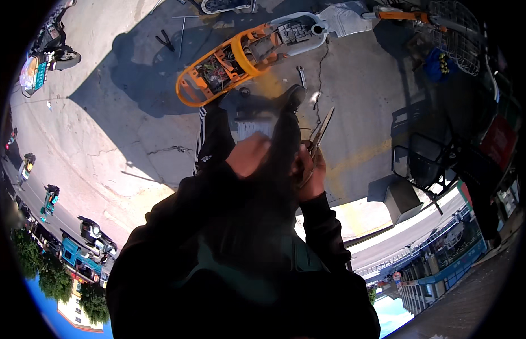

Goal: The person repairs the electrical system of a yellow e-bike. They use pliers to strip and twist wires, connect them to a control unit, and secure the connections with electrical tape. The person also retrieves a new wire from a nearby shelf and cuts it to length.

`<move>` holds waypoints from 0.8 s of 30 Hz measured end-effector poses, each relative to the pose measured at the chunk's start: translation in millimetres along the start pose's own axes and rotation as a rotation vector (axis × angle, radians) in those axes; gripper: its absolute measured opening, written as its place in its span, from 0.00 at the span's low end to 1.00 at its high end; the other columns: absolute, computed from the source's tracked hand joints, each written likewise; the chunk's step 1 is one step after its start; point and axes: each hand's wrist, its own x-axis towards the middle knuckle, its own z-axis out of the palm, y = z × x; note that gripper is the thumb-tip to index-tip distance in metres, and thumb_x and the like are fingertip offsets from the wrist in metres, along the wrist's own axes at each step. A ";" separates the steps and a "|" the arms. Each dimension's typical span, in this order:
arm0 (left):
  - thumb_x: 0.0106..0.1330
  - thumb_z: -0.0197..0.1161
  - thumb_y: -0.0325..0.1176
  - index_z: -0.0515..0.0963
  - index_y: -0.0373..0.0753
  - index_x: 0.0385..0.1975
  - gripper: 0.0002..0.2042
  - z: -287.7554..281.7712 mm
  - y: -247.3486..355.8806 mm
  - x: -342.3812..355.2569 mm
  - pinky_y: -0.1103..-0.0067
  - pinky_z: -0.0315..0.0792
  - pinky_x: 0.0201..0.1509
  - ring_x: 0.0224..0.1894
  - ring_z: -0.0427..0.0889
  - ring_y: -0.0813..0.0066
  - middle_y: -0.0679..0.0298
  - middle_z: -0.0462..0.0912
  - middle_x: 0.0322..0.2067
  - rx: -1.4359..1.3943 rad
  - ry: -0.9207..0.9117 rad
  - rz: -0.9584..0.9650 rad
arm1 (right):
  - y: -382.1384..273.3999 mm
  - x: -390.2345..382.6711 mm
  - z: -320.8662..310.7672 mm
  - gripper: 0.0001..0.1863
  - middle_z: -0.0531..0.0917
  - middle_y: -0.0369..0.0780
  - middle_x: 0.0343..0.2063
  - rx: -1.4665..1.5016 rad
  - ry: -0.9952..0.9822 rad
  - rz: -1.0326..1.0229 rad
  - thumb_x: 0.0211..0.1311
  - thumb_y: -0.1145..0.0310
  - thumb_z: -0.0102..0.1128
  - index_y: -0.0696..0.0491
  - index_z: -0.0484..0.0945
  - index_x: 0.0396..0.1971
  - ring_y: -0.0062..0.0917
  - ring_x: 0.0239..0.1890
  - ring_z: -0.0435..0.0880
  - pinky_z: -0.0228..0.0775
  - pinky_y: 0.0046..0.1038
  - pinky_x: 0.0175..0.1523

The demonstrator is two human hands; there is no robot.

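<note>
My right hand [311, 175] is closed around a pair of scissors [323, 124], their long blades pointing up and forward. To its left, my left hand [249, 153] is close to a pale ridged object [250, 127]; its fingers are hidden, so I cannot tell whether it grips it. My dark legs and a shoe [294, 99] show around the hands. Beyond them lies an orange and grey scooter frame [246, 70] with exposed wiring, and a wrench [301, 76] rests on the ground below its grey part.
Pliers [164, 40] lie left of the frame on the cracked concrete [359, 107]. To the right stand a black chair [421, 169], a metal box [404, 200], a blue bag [435, 65] and a wire basket [461, 48]. Scooters [93, 234] and a road run along the left.
</note>
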 end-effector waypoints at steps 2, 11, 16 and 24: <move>0.79 0.53 0.34 0.74 0.32 0.45 0.10 11.5 -26.7 19.4 0.78 0.69 0.34 0.26 0.74 0.78 0.64 0.76 0.24 0.003 0.092 -0.065 | 6.0 56.1 -32.4 0.17 0.74 0.33 0.21 -0.201 -0.075 0.102 0.69 0.59 0.66 0.53 0.74 0.47 0.16 0.21 0.75 0.66 0.21 0.23; 0.75 0.57 0.36 0.77 0.33 0.44 0.11 1.0 -229.5 192.8 0.69 0.77 0.41 0.34 0.86 0.62 0.57 0.86 0.29 0.432 0.153 -0.203 | 193.2 332.2 -82.4 0.29 0.86 0.56 0.41 -1.325 -0.181 0.131 0.56 0.47 0.68 0.58 0.78 0.45 0.50 0.46 0.86 0.78 0.48 0.52; 0.67 0.64 0.42 0.81 0.41 0.42 0.12 -26.2 -374.1 302.0 0.62 0.77 0.47 0.42 0.85 0.52 0.56 0.86 0.36 0.777 0.327 -0.061 | 203.4 447.5 -69.8 0.25 0.87 0.53 0.41 -1.619 -0.419 -0.075 0.58 0.50 0.66 0.56 0.79 0.45 0.47 0.46 0.87 0.79 0.46 0.51; 0.65 0.64 0.44 0.83 0.45 0.43 0.13 -43.5 -464.8 482.7 0.58 0.77 0.48 0.44 0.84 0.48 0.55 0.86 0.37 0.842 0.403 -0.009 | 152.2 515.0 -64.8 0.18 0.87 0.50 0.33 -1.771 -0.386 -0.528 0.56 0.62 0.66 0.57 0.76 0.42 0.45 0.41 0.88 0.79 0.44 0.45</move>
